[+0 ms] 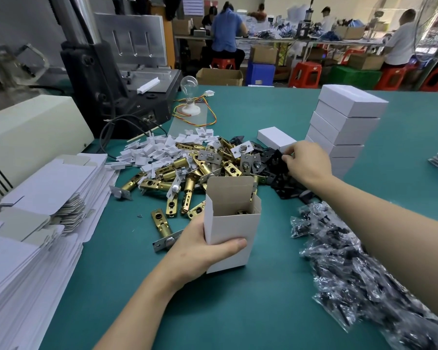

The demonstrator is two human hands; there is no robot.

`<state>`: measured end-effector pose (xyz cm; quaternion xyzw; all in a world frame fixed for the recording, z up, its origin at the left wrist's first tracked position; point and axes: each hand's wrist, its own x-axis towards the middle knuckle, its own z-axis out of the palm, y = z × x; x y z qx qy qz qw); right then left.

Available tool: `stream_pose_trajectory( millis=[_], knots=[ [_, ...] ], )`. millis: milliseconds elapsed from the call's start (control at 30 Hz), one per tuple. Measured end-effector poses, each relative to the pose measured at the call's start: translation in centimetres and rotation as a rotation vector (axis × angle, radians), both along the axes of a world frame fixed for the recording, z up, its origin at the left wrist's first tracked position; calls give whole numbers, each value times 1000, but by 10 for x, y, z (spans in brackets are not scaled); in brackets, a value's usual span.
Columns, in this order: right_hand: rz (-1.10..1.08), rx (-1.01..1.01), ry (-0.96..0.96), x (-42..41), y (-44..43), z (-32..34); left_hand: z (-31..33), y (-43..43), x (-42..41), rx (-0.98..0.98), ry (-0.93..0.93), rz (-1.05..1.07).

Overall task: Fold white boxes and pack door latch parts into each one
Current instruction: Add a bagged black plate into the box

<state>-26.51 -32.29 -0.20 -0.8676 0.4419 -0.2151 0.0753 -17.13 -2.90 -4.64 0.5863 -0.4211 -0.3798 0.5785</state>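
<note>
Packing is judged midway: the open white box [232, 228] is gripped by the left hand [197, 248], a black plate [276, 157] is pinched by the right hand [309, 160], and closed boxes [349, 114] are stacked at 2 o'clock.

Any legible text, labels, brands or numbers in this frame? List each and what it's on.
None readable.
Open white box in the left hand: blank.
Stack of closed boxes: blank.
Flat box blanks: blank.
Black plate pinched by the right hand: no marking visible.
Dark machine: no legible marking.
</note>
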Motion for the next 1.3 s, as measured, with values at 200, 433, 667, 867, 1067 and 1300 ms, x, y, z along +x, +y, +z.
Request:
stream_pose_trajectory(
  millis=[200,433,667,867,1067,1300],
  knots=[
    [35,-23,53,-1,1,4,0,1,-1,-9,16,3],
    [192,94,231,-3,3,-20,-3,2,0,-8,21,-3],
    [198,111,263,-2,1,-21,-2,0,0,-6,15,-12],
    [195,69,178,-10,1,-27,-4,0,0,9,23,-10],
    [199,59,212,-9,1,-22,-5,1,1,2,17,-18],
    [202,168,159,-4,-2,-24,-5,1,1,-2,18,-17]
  ],
)
